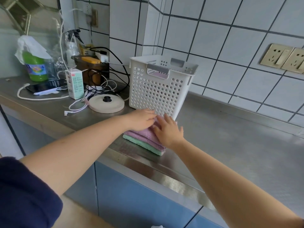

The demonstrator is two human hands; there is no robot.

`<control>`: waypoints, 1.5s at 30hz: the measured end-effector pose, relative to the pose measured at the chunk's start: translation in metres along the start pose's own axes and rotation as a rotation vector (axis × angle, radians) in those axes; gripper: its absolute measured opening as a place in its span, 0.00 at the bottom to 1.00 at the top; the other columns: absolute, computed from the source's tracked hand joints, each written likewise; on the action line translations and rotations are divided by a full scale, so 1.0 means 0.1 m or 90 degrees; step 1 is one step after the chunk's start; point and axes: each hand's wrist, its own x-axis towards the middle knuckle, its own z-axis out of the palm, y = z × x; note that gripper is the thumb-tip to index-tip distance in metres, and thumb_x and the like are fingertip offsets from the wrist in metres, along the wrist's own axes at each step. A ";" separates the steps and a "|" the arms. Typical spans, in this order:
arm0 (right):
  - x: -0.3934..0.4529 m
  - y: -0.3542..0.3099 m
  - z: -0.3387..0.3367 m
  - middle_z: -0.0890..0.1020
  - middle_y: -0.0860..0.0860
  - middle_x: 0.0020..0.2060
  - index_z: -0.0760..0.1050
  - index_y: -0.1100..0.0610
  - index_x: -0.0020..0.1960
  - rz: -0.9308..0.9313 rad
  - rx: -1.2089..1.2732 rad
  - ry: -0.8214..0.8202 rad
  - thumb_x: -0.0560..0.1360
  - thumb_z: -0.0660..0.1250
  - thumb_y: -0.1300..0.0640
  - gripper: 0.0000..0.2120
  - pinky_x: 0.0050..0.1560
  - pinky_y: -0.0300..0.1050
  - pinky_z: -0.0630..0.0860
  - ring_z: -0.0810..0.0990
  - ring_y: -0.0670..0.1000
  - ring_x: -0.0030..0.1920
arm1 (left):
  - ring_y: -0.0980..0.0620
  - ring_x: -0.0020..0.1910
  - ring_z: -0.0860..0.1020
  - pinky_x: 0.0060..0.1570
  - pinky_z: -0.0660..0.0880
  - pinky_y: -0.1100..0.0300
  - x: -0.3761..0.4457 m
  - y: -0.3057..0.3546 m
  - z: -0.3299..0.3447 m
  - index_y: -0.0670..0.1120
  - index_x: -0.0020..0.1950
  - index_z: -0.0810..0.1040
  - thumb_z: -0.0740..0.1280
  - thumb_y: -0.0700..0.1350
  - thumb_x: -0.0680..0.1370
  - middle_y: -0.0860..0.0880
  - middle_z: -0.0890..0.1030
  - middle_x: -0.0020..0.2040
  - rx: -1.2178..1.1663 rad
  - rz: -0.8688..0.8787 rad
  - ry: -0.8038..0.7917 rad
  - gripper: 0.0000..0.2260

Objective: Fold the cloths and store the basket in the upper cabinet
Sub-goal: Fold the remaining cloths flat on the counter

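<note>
Both hands lie on top of the stack of folded cloths [144, 140], the left hand [141, 120] on its left part and the right hand [167, 130] on its right part, fingertips nearly meeting. The stack sits on the counter [238, 145] near its front edge. Just behind the hands stands the basket [158, 89], upright, with a cloth showing inside. Left of the hands and slightly behind lies a round lid [106, 104]; farther left and behind stand a carton [74, 84], a phone [46, 88] and a bottle [35, 66]. Wall sockets [284, 57] are behind, far right.
</note>
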 end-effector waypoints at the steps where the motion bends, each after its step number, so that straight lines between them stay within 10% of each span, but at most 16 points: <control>1: -0.02 0.00 0.06 0.52 0.48 0.76 0.56 0.43 0.74 -0.001 -0.020 -0.024 0.79 0.50 0.43 0.24 0.70 0.69 0.46 0.48 0.52 0.76 | 0.50 0.77 0.48 0.75 0.46 0.52 0.00 -0.02 0.03 0.46 0.76 0.55 0.50 0.47 0.83 0.48 0.52 0.78 0.031 -0.013 -0.031 0.21; 11: -0.22 0.13 0.12 0.47 0.49 0.77 0.47 0.48 0.77 0.054 -0.015 -0.102 0.78 0.47 0.36 0.32 0.72 0.64 0.47 0.44 0.51 0.76 | 0.54 0.76 0.40 0.74 0.39 0.57 -0.17 -0.16 0.16 0.48 0.77 0.45 0.49 0.55 0.82 0.50 0.43 0.78 0.003 -0.028 -0.076 0.26; 15: -0.23 0.21 -0.07 0.66 0.55 0.70 0.63 0.56 0.71 0.075 0.184 -0.015 0.78 0.57 0.42 0.27 0.70 0.51 0.61 0.64 0.57 0.71 | 0.52 0.76 0.45 0.73 0.43 0.56 -0.21 -0.16 0.05 0.48 0.77 0.50 0.54 0.55 0.81 0.50 0.47 0.78 -0.092 -0.086 -0.020 0.27; 18: -0.35 0.39 -0.18 0.73 0.53 0.66 0.57 0.54 0.75 0.160 0.356 -0.034 0.78 0.58 0.43 0.29 0.63 0.42 0.64 0.70 0.54 0.66 | 0.51 0.75 0.54 0.71 0.51 0.60 -0.27 -0.28 0.02 0.48 0.77 0.51 0.53 0.56 0.81 0.51 0.54 0.77 -0.178 -0.142 0.021 0.27; 25: -0.34 0.38 -0.07 0.79 0.52 0.55 0.64 0.51 0.71 0.221 0.520 -0.090 0.73 0.64 0.43 0.29 0.48 0.45 0.73 0.79 0.54 0.51 | 0.49 0.66 0.70 0.65 0.65 0.56 -0.28 -0.24 0.03 0.48 0.70 0.69 0.57 0.50 0.81 0.50 0.73 0.66 -0.250 -0.165 0.001 0.17; 28: -0.36 0.35 -0.14 0.77 0.51 0.42 0.71 0.54 0.57 0.221 0.672 -0.028 0.77 0.64 0.53 0.10 0.49 0.48 0.76 0.77 0.53 0.42 | 0.49 0.57 0.74 0.51 0.69 0.60 -0.30 0.04 -0.03 0.52 0.54 0.75 0.57 0.46 0.81 0.50 0.75 0.55 -0.277 -0.159 0.058 0.07; 31: -0.40 0.49 -0.28 0.79 0.47 0.39 0.70 0.50 0.43 0.212 0.738 0.047 0.77 0.63 0.59 0.06 0.42 0.45 0.75 0.78 0.49 0.39 | 0.52 0.54 0.75 0.55 0.71 0.58 -0.23 0.35 -0.01 0.49 0.59 0.74 0.58 0.47 0.80 0.49 0.79 0.55 -0.367 -0.145 0.109 0.10; 38: -0.43 1.41 -0.69 0.84 0.55 0.46 0.78 0.57 0.47 0.314 0.843 0.148 0.76 0.66 0.56 0.05 0.53 0.53 0.76 0.80 0.55 0.47 | 0.51 0.55 0.79 0.56 0.77 0.49 0.42 1.07 0.36 0.55 0.69 0.66 0.65 0.46 0.78 0.53 0.76 0.60 -0.707 -0.154 0.074 0.20; 45: -0.08 2.37 -1.05 0.82 0.54 0.44 0.78 0.61 0.51 0.389 0.866 0.167 0.74 0.69 0.56 0.09 0.54 0.50 0.76 0.79 0.53 0.44 | 0.55 0.56 0.78 0.60 0.75 0.53 1.25 1.52 0.59 0.54 0.71 0.65 0.68 0.43 0.76 0.60 0.76 0.55 -0.726 -0.098 0.105 0.25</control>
